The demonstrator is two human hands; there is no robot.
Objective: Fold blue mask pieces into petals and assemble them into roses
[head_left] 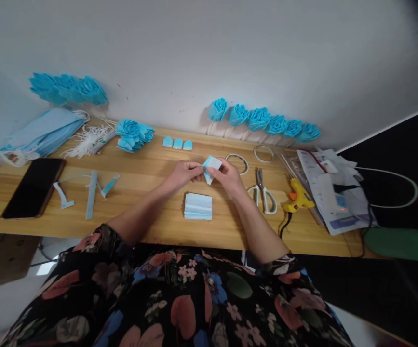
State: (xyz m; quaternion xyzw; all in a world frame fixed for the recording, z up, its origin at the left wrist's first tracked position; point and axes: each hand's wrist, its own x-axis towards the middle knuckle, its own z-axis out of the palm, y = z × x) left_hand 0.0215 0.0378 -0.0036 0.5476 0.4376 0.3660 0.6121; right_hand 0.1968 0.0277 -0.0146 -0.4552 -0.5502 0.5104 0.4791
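Observation:
Between my two hands, above the middle of the table, is a small folded piece of light blue and white mask fabric point(209, 168). My left hand point(187, 174) pinches its left edge with thumb and fingertips. On its right side my right hand point(228, 176) grips it, the thumb lying across the white face. Just below, a stack of cut pale fabric pieces point(198, 206) rests on the wood. Beyond my hands lie three small blue folded petals point(177, 143) in a row.
Scissors point(262, 190), a yellow glue gun point(299, 196) and tape rings point(238, 164) lie to the right. Several blue fabric flowers point(259, 119) lean on the wall. Leftward are a phone point(34, 188), fabric scraps point(91, 195), a blue flower bunch point(133, 135) and a mask pile point(46, 132).

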